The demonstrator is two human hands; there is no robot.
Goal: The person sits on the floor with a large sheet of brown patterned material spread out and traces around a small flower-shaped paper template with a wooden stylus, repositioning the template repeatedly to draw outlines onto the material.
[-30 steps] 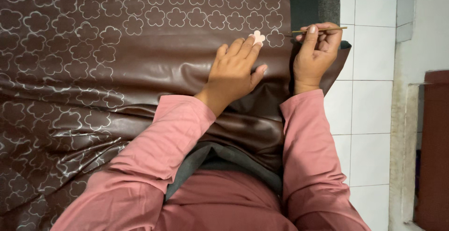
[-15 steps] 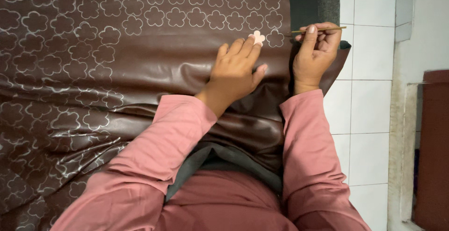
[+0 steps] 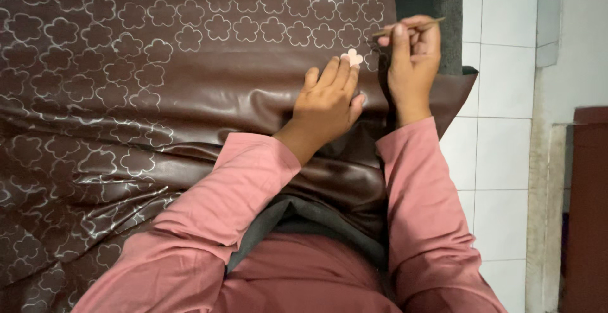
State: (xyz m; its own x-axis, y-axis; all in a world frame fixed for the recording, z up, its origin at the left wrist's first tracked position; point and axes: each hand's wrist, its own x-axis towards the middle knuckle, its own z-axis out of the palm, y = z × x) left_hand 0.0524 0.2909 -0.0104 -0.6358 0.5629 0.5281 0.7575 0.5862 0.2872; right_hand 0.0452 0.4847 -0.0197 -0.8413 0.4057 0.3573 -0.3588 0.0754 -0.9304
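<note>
**Flower template pinned on brown sheet, pen held beside it**

The left hand (image 3: 326,101) lies flat on the glossy brown sheet (image 3: 190,91), its fingertips pressing down a small pale flower-shaped template (image 3: 352,57) near the sheet's far right edge; the right hand (image 3: 411,59) sits just beside it, fingers pinched closed around a thin pen (image 3: 408,27) lying roughly level above the template; rows of outlined flowers cover the sheet; pink sleeves (image 3: 405,186) reach forward; white tiles (image 3: 500,97) show at the right.
</note>
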